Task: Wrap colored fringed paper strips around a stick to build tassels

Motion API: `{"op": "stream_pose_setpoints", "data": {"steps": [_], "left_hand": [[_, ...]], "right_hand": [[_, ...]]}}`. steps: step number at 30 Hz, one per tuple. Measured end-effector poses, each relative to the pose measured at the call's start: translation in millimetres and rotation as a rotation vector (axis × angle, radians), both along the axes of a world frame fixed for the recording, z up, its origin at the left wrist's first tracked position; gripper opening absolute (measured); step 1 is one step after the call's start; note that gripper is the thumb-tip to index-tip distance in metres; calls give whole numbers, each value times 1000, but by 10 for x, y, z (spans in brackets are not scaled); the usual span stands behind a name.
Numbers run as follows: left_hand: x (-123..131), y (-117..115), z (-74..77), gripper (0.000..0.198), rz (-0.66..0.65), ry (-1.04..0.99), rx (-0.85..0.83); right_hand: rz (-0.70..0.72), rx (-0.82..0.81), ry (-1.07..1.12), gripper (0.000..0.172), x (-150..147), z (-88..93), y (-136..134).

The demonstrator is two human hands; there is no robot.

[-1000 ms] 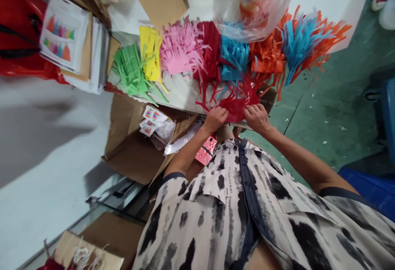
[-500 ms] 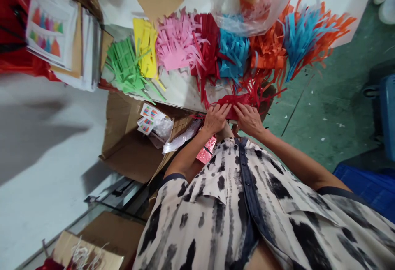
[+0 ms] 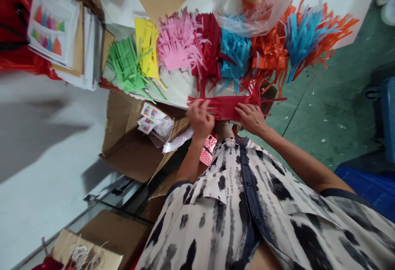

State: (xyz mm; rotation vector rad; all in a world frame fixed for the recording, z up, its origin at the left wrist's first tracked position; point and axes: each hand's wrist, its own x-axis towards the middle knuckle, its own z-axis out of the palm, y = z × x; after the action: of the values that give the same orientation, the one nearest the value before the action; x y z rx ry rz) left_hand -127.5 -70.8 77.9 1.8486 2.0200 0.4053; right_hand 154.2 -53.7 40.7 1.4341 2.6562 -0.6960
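Observation:
A red fringed paper sheet lies spread along the table's near edge, its cut strips pointing out to both sides. On its right part rests my right hand, fingers stretched out over the paper. My left hand is over the strips at the left end, its fingers bent and apart, slightly blurred. Just beyond the sheet, a stack of dark red fringed paper lies between the pink fringed paper and the blue fringed paper.
Green fringed paper, yellow fringed paper and orange fringed paper continue the row. A clear plastic bag overhangs it. Printed cards stand at left. An open cardboard box sits below the table edge.
The red paper, bunched under both hands before, now lies flatter and wider. My left hand has moved left and lifted somewhat; my right hand has shifted slightly right.

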Motion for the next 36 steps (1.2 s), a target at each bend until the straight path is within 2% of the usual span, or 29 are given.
{"op": "stream_pose_setpoints", "data": {"steps": [2,3,4,5,8,10,13,17,21,25,29,36], "left_hand": [[212,-56,-107,66,-437,-105,-73],[293,-72,-199,68,-593,-134,-108],[346,-83,-306,70,-684,-144,-131],[368,-93,-418,70,-720,-139,-139],[305,-145,-682,63,-686,-118,-140],[232,-199,-741,57,-658,-137,-147],[178,-247,-663,48,-622,-191,-155],[192,-141,-475,36,-489,-254,-176],[200,71,-410,27,-319,-290,-208],[239,209,-433,20,-158,-232,-202],[322,246,-428,20,-132,-70,-166],[325,265,-440,17,-132,-38,-185]], "right_hand": [[-5,-5,12,63,17,-4,29],[-3,-9,19,64,28,-2,45],[0,-14,26,65,40,4,59],[6,-20,29,65,51,14,68],[45,-39,25,68,79,52,34],[91,-37,23,70,93,59,-47],[114,-20,28,64,115,23,-194],[20,-48,75,46,131,-16,-222],[-147,-132,158,40,100,34,31],[-383,-272,74,38,28,62,310],[-521,-271,-66,39,-77,35,391],[-529,-169,-129,37,-229,74,292]]}}
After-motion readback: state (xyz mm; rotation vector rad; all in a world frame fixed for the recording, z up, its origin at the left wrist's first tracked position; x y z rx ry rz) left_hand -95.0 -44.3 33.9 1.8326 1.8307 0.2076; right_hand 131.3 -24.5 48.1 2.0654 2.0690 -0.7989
